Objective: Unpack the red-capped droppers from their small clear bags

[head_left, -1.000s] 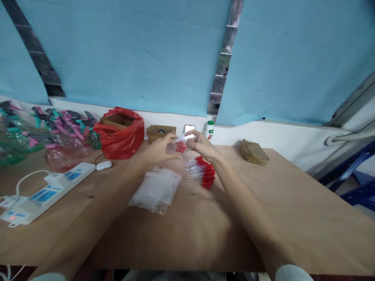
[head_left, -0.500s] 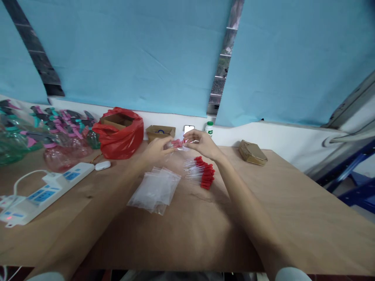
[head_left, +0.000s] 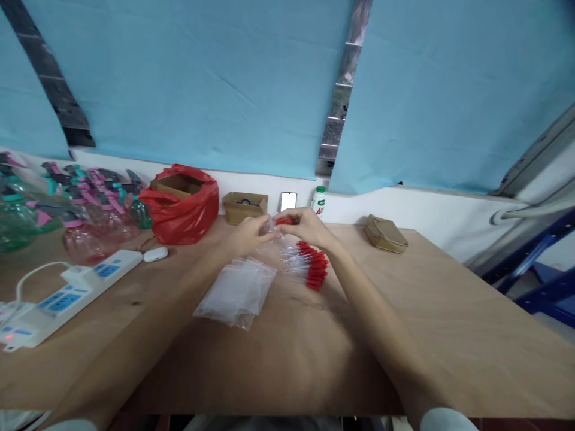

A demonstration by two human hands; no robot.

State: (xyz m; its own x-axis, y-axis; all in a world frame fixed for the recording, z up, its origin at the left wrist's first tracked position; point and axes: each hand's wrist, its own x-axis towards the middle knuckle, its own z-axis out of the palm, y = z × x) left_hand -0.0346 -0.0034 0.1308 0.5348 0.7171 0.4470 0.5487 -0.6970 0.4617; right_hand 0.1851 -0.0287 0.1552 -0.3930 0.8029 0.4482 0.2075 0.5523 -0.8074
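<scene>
My left hand (head_left: 248, 236) pinches a crumpled clear plastic bag (head_left: 271, 227) above the middle of the table. My right hand (head_left: 313, 228) is closed on a red-handled stick (head_left: 284, 221), whose end meets the bag at my left fingertips. How far the stick is inside the bag is hard to see. Just below my right hand lies a bunch of red-handled sticks (head_left: 317, 269) with thin, pale shafts pointing left. A stack of flat clear zip bags (head_left: 238, 290) rests nearer to me, below my left hand.
A small open cardboard box (head_left: 245, 206), a lit phone (head_left: 288, 201) and a green-capped bottle (head_left: 319, 200) stand along the wall. To the left are a red bag (head_left: 186, 212), spray bottles (head_left: 87, 239) and a power strip (head_left: 76, 296). A brown package (head_left: 385, 233) lies right.
My hands have come closer together. Red showing inside the bag at my left fingers is now mostly out of sight, and a red handle shows between my right fingers.
</scene>
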